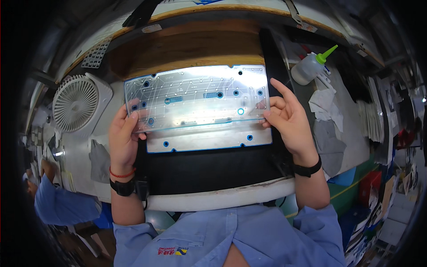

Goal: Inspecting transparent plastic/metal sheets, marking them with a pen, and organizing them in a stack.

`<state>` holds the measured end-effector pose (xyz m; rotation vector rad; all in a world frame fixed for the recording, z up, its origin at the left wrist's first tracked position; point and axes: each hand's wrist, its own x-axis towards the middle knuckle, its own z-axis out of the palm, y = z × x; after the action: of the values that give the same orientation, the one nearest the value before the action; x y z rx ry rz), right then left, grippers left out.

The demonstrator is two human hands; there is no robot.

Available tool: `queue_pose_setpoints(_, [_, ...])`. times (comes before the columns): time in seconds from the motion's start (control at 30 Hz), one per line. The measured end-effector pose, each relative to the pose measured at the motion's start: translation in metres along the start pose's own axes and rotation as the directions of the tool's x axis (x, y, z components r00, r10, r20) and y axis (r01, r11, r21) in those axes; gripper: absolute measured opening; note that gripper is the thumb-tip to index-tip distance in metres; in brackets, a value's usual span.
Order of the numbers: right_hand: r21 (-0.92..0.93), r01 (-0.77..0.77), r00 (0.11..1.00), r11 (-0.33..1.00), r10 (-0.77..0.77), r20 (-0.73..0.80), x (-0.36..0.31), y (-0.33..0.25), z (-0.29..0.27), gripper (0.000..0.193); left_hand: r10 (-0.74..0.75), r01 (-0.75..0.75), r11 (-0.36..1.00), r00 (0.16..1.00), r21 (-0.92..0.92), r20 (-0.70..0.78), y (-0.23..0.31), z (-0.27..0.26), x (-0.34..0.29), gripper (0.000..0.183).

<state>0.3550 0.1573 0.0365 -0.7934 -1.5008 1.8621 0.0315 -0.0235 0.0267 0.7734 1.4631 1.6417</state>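
A clear flexible circuit sheet [198, 104] with silvery traces, round holes and blue edging is held between my two hands. My left hand [124, 140] pinches its lower left corner, with the thumb on top and the fingers showing through the film. At its right edge, my right hand [289, 122] grips with thumb and curled fingers, while the index finger stretches out past the edge. Beneath the film lies a silvery, blue-edged plate [207, 143] on the black work surface [209, 171]. Most of that plate shows only through the film. I cannot tell whether the two touch.
At the left stands a white fan [75, 103], with a grey cloth [99, 161] near it. A bottle with a green nozzle [307, 69] and crumpled cloths [329, 149] are on the right. A wooden board [187, 46] borders the back. Another person's blue sleeve [64, 202] is at lower left.
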Motion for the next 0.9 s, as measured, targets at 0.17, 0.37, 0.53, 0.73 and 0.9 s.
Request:
queue_pose_setpoints(0.17, [-0.010,0.020,0.998,1.000,-0.021,-0.053,0.000,0.001,-0.001,0.057,-0.010,0.010,1.000,1.000,0.005,-0.003,0.003,0.002,0.000,0.038])
queue_pose_setpoints(0.37, [-0.202,0.183,0.916,0.962,-0.241,-0.319,0.001,-0.023,-0.022,0.038,-0.036,0.037,0.988,0.999,0.149,-0.009,0.000,-0.002,0.001,0.036])
queue_pose_setpoints(0.53, [-0.179,0.412,0.753,0.894,-0.444,-0.485,-0.035,-0.073,-0.043,0.033,-0.025,0.002,0.940,0.998,0.341,0.065,-0.002,-0.005,0.004,0.034])
queue_pose_setpoints(0.73, [-0.728,-0.011,0.835,0.685,-0.394,-0.384,-0.098,-0.050,-0.076,0.025,-0.008,-0.006,0.916,0.999,0.402,0.033,0.001,-0.012,-0.003,0.039])
queue_pose_setpoints(0.9, [-0.884,-0.216,0.876,0.414,-0.318,-0.363,-0.157,0.011,-0.087,0.025,0.322,-0.209,0.605,0.947,0.768,0.005,0.004,-0.007,-0.007,0.051])
